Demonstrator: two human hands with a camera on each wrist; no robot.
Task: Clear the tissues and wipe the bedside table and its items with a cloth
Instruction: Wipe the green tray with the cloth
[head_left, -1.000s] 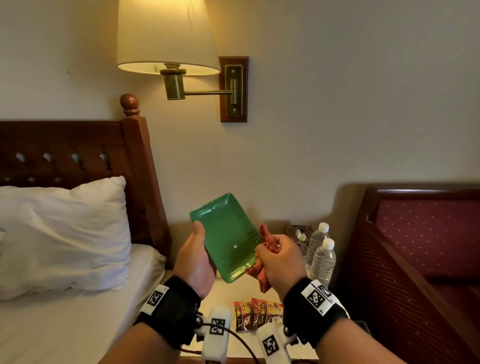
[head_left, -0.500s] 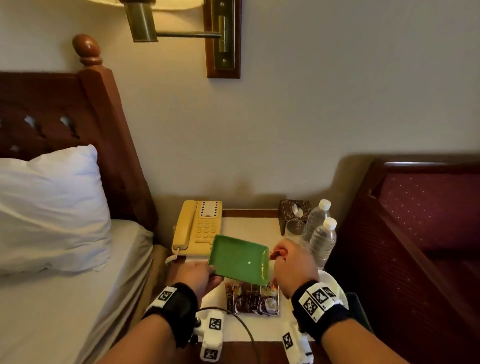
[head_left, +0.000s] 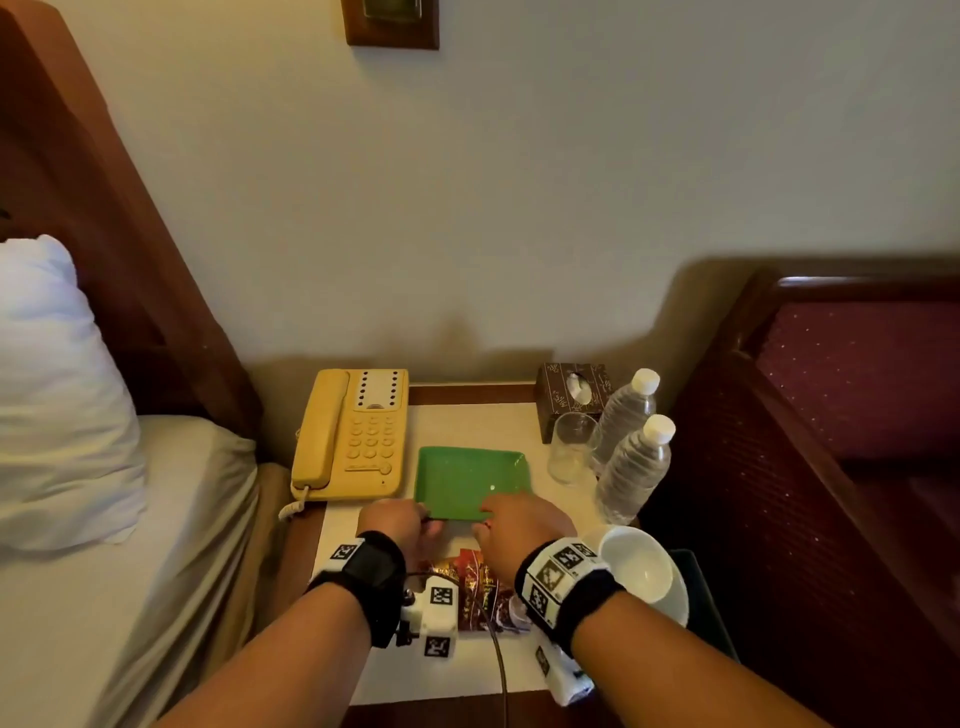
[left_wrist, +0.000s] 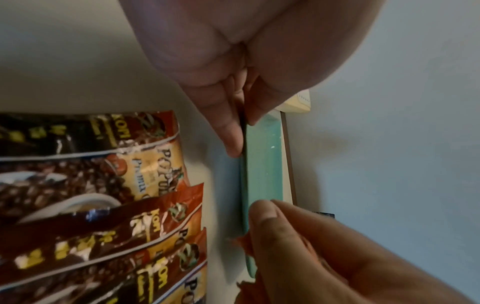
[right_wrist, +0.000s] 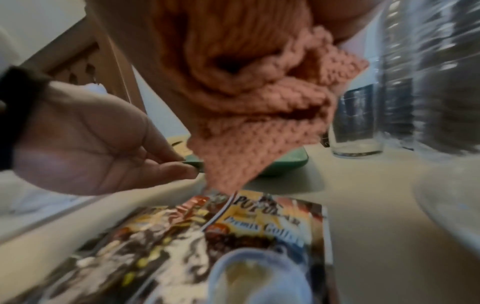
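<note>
Green tray (head_left: 470, 480) lies flat on bedside table (head_left: 524, 670), centre frame, just right of yellow phone (head_left: 353, 434); left hand (head_left: 395, 522) pinches tray's near-left edge; right hand (head_left: 519, 530) clutches bunched orange cloth (right_wrist: 259, 102) at near-right edge; 2 bottles (head_left: 631, 467) at right.

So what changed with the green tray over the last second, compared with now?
The green tray came down from chest height, where it was held tilted, and now lies flat on the bedside table beside the phone. The left hand still pinches its near edge; the right hand still holds the cloth. The bottles, glass and sachets stayed put.
</note>
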